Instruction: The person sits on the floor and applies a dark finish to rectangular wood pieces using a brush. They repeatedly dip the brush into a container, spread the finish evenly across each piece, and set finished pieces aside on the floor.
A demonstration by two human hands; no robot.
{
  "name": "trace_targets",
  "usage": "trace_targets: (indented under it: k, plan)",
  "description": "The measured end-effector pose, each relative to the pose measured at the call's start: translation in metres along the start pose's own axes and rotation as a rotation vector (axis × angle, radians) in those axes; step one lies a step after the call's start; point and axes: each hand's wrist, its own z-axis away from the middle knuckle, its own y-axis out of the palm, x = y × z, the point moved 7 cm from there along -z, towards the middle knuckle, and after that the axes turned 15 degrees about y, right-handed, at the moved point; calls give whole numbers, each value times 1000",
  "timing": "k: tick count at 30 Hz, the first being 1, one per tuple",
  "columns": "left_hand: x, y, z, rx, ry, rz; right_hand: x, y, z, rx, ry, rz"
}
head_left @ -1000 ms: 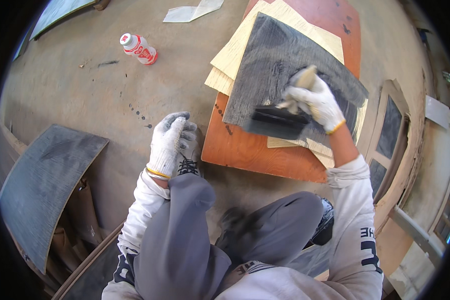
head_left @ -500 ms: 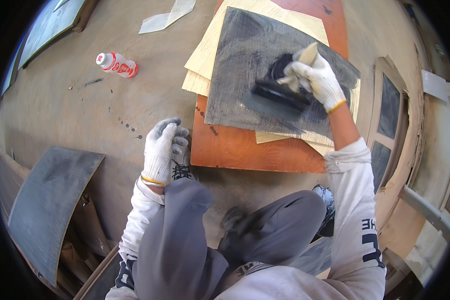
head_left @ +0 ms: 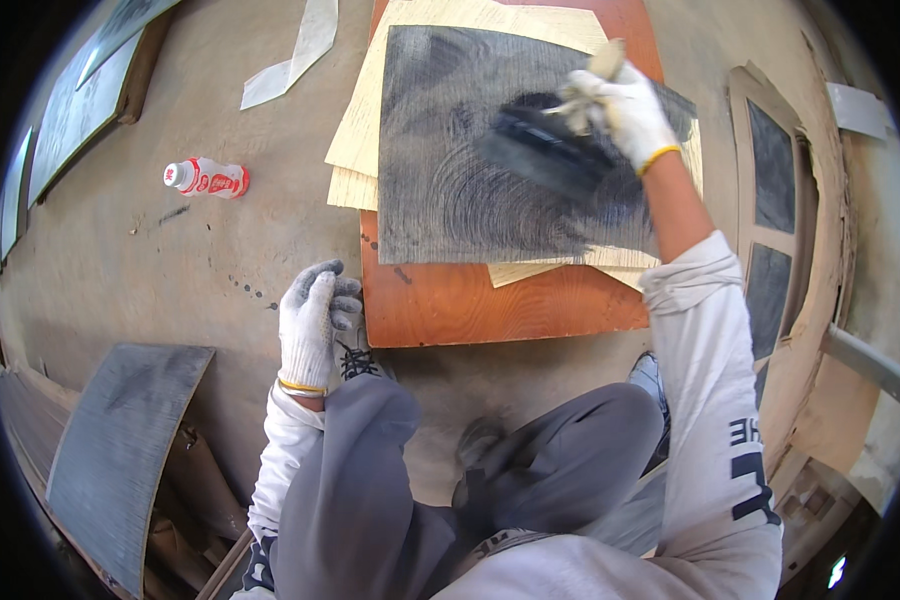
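The wide dark tool [head_left: 545, 150] is over the right half of the dark-coated board [head_left: 435, 130], gripped in your gloved right hand [head_left: 625, 108]; your fingers close round its pale handle, which sticks up past them. Blur hides whether its broad edge touches the surface. Curved streaks sweep across the coating to the left of the tool and below it. Under that board, at least 2 pale sheets [head_left: 353, 145] stick out at uneven angles, and these lie on a larger reddish-brown board [head_left: 450, 315]. Your gloved left hand [head_left: 312, 325] holds nothing, its fingers loosely curled, beyond your left knee and beside your laced shoe [head_left: 355, 362], just left of the reddish-brown board's near corner. Further left, a white-and-red bottle [head_left: 210, 178] is on the floor [head_left: 260, 225], with a bent white strip [head_left: 295, 55] beyond it. A dark panel [head_left: 130, 440] is tilted at your lower left.
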Motion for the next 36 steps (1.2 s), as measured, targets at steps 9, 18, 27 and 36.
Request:
trace_targets:
  k: [9,18,27,36]
  plan:
    - [4,4,-1,32,6,-15,-31,7,45,234,206,127]
    - [5,11,1,25,5,0,-60,-43,71,256,191,-108]
    - [-14,1,-12,-33,156,-118,-52,-43,87,163,248,32]
    - [-57,22,-23,-51,312,-217,-50,51,81,310,115,131]
